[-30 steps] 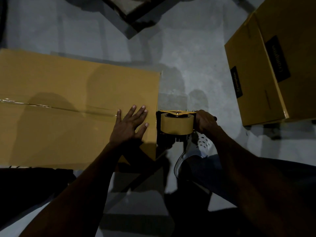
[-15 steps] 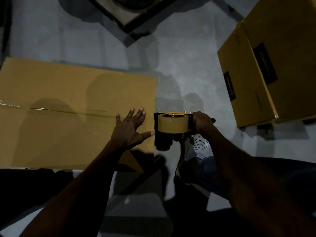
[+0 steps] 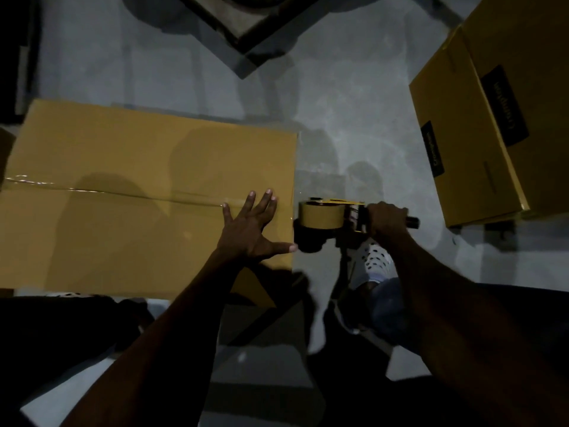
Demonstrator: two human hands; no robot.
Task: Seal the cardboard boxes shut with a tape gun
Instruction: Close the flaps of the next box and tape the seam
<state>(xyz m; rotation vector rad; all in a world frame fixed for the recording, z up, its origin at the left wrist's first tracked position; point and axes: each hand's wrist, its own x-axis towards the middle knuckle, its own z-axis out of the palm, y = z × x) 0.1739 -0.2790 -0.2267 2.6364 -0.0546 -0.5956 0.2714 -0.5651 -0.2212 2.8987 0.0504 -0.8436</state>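
With the left hand [image 3: 251,229] laid flat on the box [image 3: 123,229] and the gun [image 3: 326,221] gripped by the right hand [image 3: 386,218] just off the right edge, the tape end may be left unstuck or torn crooked.

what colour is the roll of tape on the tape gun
Tan-brown roll of tape, seen in the head view.

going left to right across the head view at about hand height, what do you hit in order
cardboard box with the tape strip along its seam → left hand flat on the box's right end → tape gun just off the box edge → right hand gripping its handle → second cardboard box
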